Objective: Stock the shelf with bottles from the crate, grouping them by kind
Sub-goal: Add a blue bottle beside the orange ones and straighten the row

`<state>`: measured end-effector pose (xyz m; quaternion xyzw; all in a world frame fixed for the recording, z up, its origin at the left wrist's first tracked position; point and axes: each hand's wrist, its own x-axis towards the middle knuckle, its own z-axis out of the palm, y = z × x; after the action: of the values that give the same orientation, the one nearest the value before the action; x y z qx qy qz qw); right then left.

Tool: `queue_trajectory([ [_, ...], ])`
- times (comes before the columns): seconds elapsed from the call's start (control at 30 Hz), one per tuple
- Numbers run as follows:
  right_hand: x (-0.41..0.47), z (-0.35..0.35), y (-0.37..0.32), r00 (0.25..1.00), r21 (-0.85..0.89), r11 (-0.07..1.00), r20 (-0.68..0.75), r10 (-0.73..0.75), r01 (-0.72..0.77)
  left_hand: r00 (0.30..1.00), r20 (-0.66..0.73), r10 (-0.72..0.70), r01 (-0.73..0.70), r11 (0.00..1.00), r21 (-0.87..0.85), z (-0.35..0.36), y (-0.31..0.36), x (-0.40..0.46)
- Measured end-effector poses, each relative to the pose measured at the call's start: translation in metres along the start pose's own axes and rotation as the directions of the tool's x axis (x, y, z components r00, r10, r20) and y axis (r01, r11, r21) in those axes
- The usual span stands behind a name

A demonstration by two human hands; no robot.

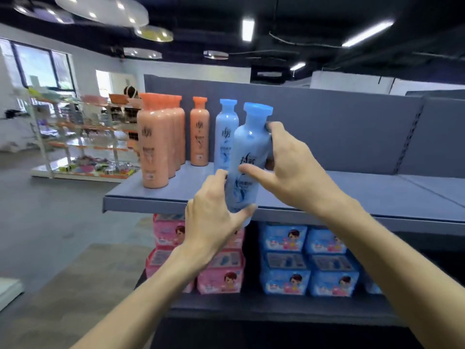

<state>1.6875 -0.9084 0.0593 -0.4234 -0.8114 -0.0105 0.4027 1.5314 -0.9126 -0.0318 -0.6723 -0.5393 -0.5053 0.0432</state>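
I hold a blue bottle (pixel 247 152) upright in both hands, just in front of the grey shelf (pixel 327 197) and above its front edge. My left hand (pixel 214 217) cups its base; my right hand (pixel 289 167) wraps its upper body. Another blue bottle (pixel 226 132) stands on the shelf right behind it. To the left stands a single orange bottle (pixel 199 132), then a front-to-back row of several orange bottles (pixel 156 144) at the shelf's left end. The crate is out of view.
The shelf's right part is bare, with a grey back panel (pixel 339 127). Below it sit pink packs (pixel 219 275) and blue packs (pixel 309 260). A far rack (pixel 83 137) of goods stands at the left across the open floor.
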Motion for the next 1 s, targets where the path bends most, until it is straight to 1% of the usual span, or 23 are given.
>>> queue_trajectory([
  [0.1, 0.036, 0.005, -0.004, 1.000, -0.032, 0.999, 0.020, -0.002, 0.002, 0.999, 0.002, -0.046, 0.046, 0.999, 0.016, 0.001, -0.005, 0.031],
  [0.27, 0.075, 0.033, 0.008, 0.991, -0.069, 0.997, 0.121, 0.053, -0.045, 0.987, 0.073, -0.147, 0.140, 0.986, 0.093, 0.017, -0.025, 0.056],
  [0.4, 0.092, 0.048, 0.016, 0.984, -0.091, 0.993, 0.156, 0.087, -0.074, 0.978, 0.089, -0.187, 0.179, 0.980, 0.087, 0.027, -0.039, 0.068],
  [0.63, 0.114, 0.065, 0.030, 0.977, -0.097, 0.989, 0.166, 0.130, -0.115, 0.977, 0.083, -0.195, 0.185, 0.976, 0.117, 0.044, -0.053, 0.090],
  [0.83, 0.122, 0.071, 0.042, 0.979, -0.075, 0.992, 0.172, 0.112, -0.100, 0.983, 0.067, -0.170, 0.161, 0.980, 0.121, 0.054, -0.064, 0.096],
  [1.0, 0.123, 0.073, 0.043, 0.978, -0.071, 0.992, 0.172, 0.114, -0.103, 0.982, 0.069, -0.175, 0.166, 0.978, 0.128, 0.053, -0.063, 0.097],
])
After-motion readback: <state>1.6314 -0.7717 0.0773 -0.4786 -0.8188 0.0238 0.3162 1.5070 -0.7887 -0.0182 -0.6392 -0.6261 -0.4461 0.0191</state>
